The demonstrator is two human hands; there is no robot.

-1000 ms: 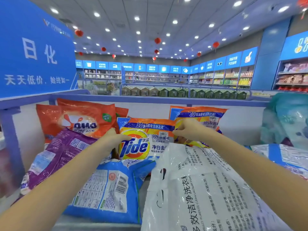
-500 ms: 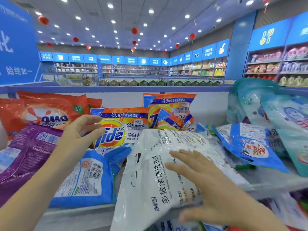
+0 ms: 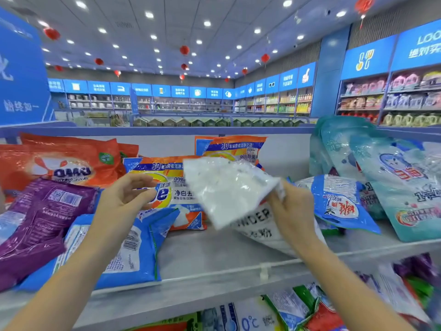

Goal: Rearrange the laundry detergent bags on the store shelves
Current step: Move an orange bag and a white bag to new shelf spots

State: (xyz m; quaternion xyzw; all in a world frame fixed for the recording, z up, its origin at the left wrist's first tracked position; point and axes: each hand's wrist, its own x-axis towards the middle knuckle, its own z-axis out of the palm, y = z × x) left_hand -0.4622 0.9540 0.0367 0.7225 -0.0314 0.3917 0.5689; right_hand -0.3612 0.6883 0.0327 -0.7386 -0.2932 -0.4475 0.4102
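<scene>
- Right hand (image 3: 292,206): forearm reaching in from the lower right, fingers curled round the right edge of the white bag (image 3: 226,189).
- Left hand (image 3: 124,199): raised, fingers loosely spread, holding nothing, in front of the Tide bag (image 3: 181,194).
- White bag: glossy, crinkled plastic, flat and pillow-shaped, blurred, with black print on its lower part.
- Location: tilted over the middle of the grey shelf (image 3: 214,259), between the blue bag (image 3: 128,249) and the bags on the right.

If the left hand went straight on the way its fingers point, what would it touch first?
Probably the orange Tide bag lying just beyond the left hand, though depth is hard to judge from this view.
</scene>
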